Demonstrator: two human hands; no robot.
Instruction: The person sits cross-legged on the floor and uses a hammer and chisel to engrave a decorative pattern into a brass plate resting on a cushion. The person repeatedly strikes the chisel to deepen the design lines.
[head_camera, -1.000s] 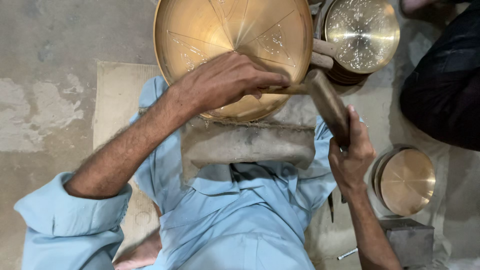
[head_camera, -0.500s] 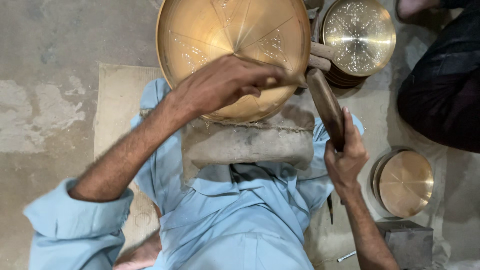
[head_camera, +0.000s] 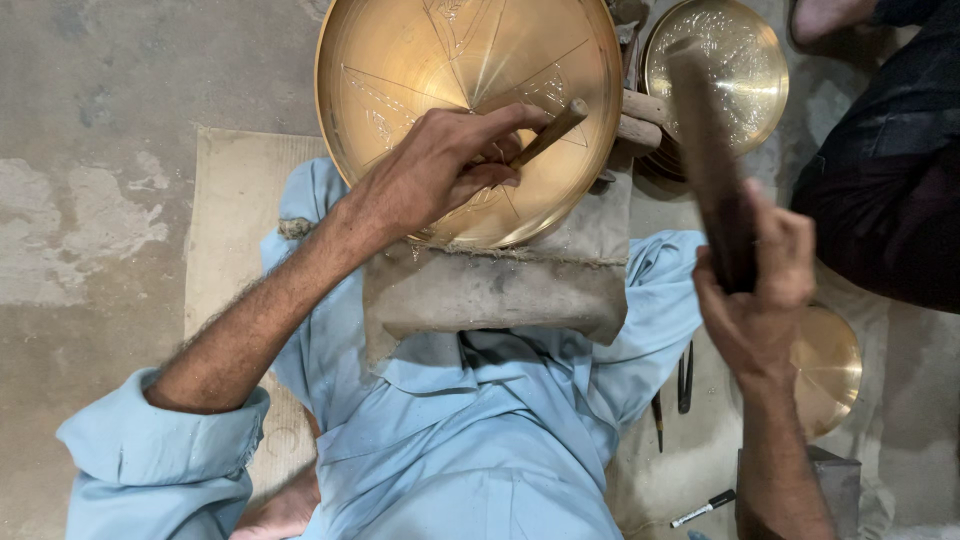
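Left hand low, right hand raised

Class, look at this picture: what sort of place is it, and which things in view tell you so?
Probably a floor-level metal engraving workshop: a large brass plate with incised lines, a chisel in the left hand, a wooden mallet in the right hand.

I am viewing through a single head-worn camera, looking steeply down over the person's own lap toward the floor. It is sitting close: the brass plate is filling the upper centre, the left hand is reaching in from lower left, the right hand from the lower right. No second view is overlapping.
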